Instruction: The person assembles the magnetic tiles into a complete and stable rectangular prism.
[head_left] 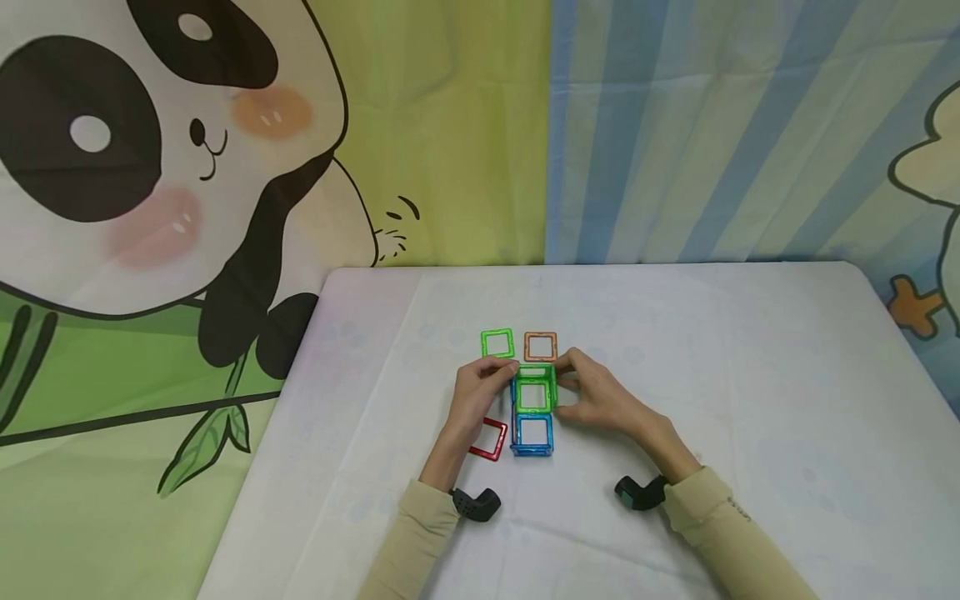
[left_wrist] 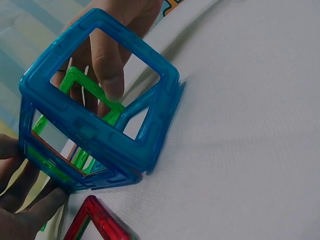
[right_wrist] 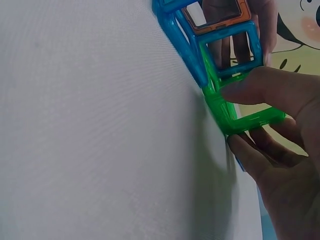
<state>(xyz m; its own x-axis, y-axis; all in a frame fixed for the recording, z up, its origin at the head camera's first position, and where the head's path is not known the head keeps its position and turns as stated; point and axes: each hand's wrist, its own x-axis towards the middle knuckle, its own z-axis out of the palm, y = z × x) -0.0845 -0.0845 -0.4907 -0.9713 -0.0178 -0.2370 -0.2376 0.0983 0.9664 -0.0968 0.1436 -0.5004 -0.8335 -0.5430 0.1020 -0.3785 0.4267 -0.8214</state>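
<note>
A small structure of open-framed magnetic tiles stands on the table in the head view, with blue tiles (head_left: 532, 451) in front and green tiles (head_left: 534, 411) behind. My left hand (head_left: 480, 385) holds its far left corner, thumb and fingertips together at the tile edge. From the right, my right hand (head_left: 600, 395) pinches a green magnetic tile (right_wrist: 255, 120) between thumb and fingers. An orange tile (right_wrist: 225, 25) is set among the blue ones in the right wrist view. The left wrist view has a blue tile (left_wrist: 95, 127) close up, with the right thumb behind it.
Loose on the white-covered table (head_left: 750, 375) lie a green tile (head_left: 484, 344) and an orange tile (head_left: 527, 347) beyond the structure. A red tile (head_left: 501, 442) lies at its left, beside the left wrist. Printed cloth hangs behind the table's far edge.
</note>
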